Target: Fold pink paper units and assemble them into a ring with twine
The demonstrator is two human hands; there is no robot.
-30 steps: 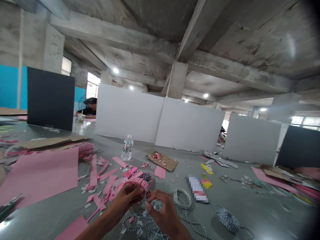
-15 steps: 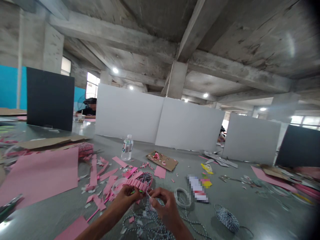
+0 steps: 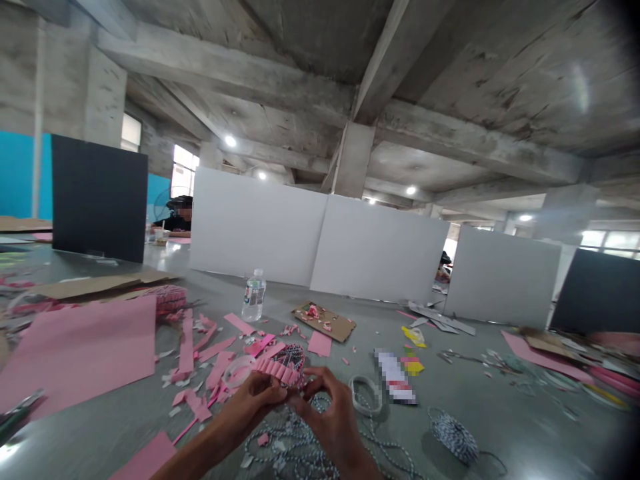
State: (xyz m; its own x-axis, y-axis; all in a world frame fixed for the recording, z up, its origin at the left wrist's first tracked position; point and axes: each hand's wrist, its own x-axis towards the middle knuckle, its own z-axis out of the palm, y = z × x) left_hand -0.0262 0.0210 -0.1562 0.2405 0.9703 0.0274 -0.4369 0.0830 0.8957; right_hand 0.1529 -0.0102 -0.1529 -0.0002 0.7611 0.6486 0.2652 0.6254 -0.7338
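My left hand [image 3: 261,395] is closed on the near left side of a pink piece [image 3: 278,369] with a row of folded strips and patterned cord inside its rim. At the piece's near right edge, my right hand [image 3: 325,400] has its thumb and fingers drawn together close to the left fingertips. What the right fingers pinch is too small to make out. Loose grey-and-white cord [image 3: 300,447] lies in a tangle beneath both hands. A roll of clear tape [image 3: 239,371] sits just left of the piece.
A water bottle [image 3: 254,296] stands beyond the hands, near cardboard [image 3: 325,321] with pink scraps. Pink sheets [image 3: 100,353] and pliers [image 3: 23,413] lie left. A cord bundle [image 3: 454,437] and white ring [image 3: 365,395] are right. White panels [image 3: 260,223] stand behind.
Both hands have shifted slightly, the left one rightward, and their fingertips are now closer together. The pink piece has turned or moved a little to the right. A green bit by the left fingers is now hidden.
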